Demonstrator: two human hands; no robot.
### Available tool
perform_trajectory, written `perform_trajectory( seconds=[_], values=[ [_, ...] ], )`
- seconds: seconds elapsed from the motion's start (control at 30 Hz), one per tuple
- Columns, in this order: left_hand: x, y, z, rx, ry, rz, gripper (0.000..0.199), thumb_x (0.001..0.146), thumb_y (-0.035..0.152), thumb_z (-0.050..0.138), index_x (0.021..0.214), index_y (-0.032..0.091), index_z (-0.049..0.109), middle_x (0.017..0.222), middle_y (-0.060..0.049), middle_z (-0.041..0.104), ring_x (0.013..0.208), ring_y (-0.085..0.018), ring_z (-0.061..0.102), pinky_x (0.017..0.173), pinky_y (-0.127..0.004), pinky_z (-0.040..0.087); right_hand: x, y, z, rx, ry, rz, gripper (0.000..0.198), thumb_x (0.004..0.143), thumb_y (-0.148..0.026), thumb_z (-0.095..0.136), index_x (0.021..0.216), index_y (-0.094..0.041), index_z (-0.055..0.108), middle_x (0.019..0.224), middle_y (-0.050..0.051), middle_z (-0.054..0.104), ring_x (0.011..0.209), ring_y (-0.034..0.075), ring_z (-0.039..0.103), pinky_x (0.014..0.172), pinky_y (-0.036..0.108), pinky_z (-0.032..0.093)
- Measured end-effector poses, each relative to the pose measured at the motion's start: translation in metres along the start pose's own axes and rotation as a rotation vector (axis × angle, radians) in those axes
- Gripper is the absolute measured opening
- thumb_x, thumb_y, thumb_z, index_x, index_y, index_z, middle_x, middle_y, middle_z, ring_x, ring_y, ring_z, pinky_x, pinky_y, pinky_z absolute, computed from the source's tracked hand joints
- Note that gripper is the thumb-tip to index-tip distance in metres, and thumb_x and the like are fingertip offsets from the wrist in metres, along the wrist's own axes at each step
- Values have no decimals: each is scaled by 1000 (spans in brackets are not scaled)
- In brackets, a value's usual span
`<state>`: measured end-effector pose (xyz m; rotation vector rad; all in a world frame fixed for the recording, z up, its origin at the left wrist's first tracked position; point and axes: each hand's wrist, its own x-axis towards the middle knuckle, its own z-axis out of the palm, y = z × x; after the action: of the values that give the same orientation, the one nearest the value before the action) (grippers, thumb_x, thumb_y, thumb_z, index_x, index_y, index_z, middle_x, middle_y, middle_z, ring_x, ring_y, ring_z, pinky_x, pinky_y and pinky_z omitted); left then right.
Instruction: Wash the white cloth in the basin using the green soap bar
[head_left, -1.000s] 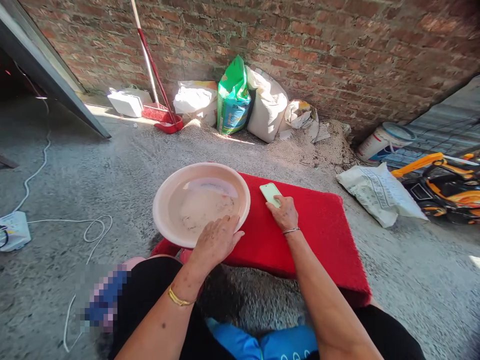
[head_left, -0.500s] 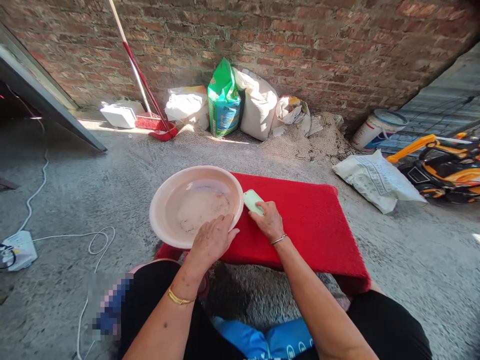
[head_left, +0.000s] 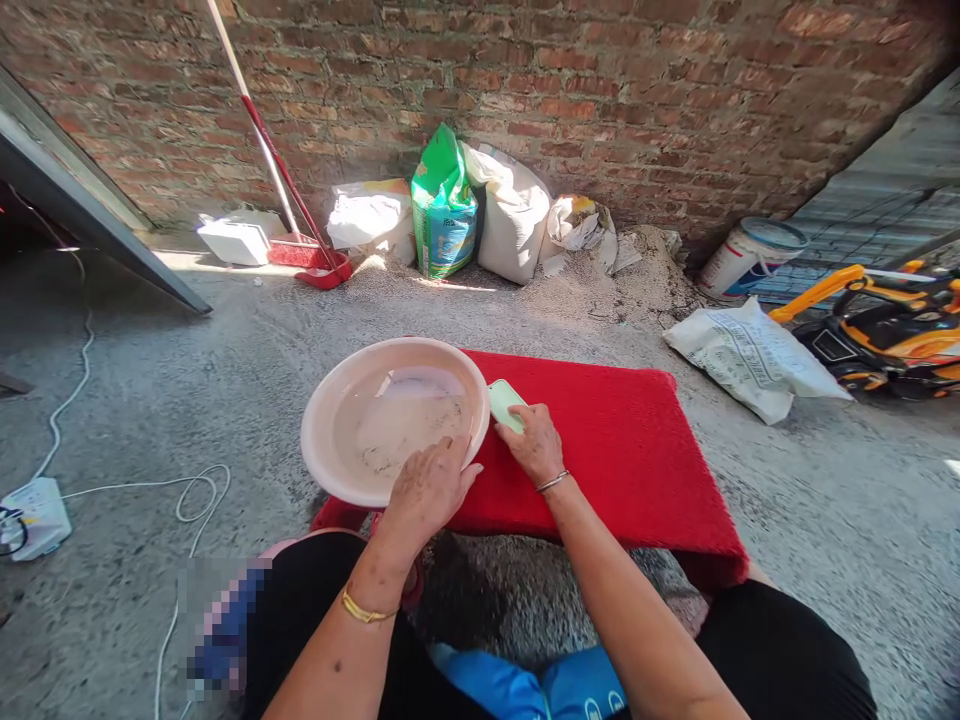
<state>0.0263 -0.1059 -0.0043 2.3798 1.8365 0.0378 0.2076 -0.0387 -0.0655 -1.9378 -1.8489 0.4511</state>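
Observation:
A wide pale pink basin (head_left: 322,425) holding cloudy water with dark specks rests on the left end of a red cloth-covered bench (head_left: 600,440). My left hand (head_left: 431,485) is at the basin's near right rim, fingers over the inner side and thumb outside. My right hand (head_left: 534,440) grips the near end of a flat, pale green, phone-shaped object (head_left: 508,403) with rounded corners. That object lies on or just over the red cloth, right beside the basin; whether it touches the cloth I cannot tell. My right palm is hidden from view.
Several sacks, including a green and blue bag (head_left: 444,215), lean on the brick wall. A red dustpan (head_left: 326,272) stands left of them. To the right are a bucket (head_left: 754,258), a white sack (head_left: 754,355) and an orange-black machine (head_left: 892,335). A white cable (head_left: 199,490) crosses the left floor.
The view has shifted slightly. My left hand remains at the basin rim and my right hand keeps hold of the green object; the specks and reflection in the water look different.

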Motion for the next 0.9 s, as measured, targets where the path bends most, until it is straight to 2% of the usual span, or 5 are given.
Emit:
perform_trajectory(
  seconds=[0.1, 0.3, 0.6, 0.73, 0.9],
  values=[
    [0, 0, -1, -5, -7, 3, 35, 94, 39, 43, 121, 20, 53, 108, -10, 66, 96, -23, 64, 80, -31, 49, 2, 7, -3, -25, -34, 2, 38, 83, -44, 61, 117, -27, 64, 112, 6, 55, 99, 20, 57, 76, 27, 43],
    [-1, 1, 2, 19, 15, 3, 37, 94, 39, 43, 124, 19, 53, 106, -11, 67, 94, -23, 64, 79, -30, 48, 17, 41, -34, -42, 144, 241, 41, 80, -44, 62, 115, -23, 65, 111, 9, 54, 101, 23, 56, 82, 33, 44],
    [0, -1, 0, 26, -5, 4, 35, 94, 38, 43, 123, 20, 53, 107, -9, 67, 94, -23, 65, 79, -32, 48, 69, -34, -1, -13, -23, 14, 41, 83, -46, 61, 118, -25, 64, 113, 8, 53, 105, 22, 56, 84, 31, 45],
    [1, 0, -3, 33, -22, 5, 32, 94, 37, 44, 119, 19, 55, 106, -10, 67, 94, -23, 65, 79, -31, 48, 84, 5, -15, -79, -21, 88, 43, 82, -47, 61, 119, -26, 63, 114, 9, 53, 105, 24, 56, 84, 33, 45],
    [3, 1, -3, 48, 7, 17, 32, 94, 36, 43, 118, 19, 55, 107, -11, 67, 95, -23, 66, 79, -32, 48, 86, 103, -66, -123, 87, 311, 47, 81, -48, 59, 122, -25, 62, 117, 11, 54, 104, 25, 57, 85, 35, 44]
  ],
)
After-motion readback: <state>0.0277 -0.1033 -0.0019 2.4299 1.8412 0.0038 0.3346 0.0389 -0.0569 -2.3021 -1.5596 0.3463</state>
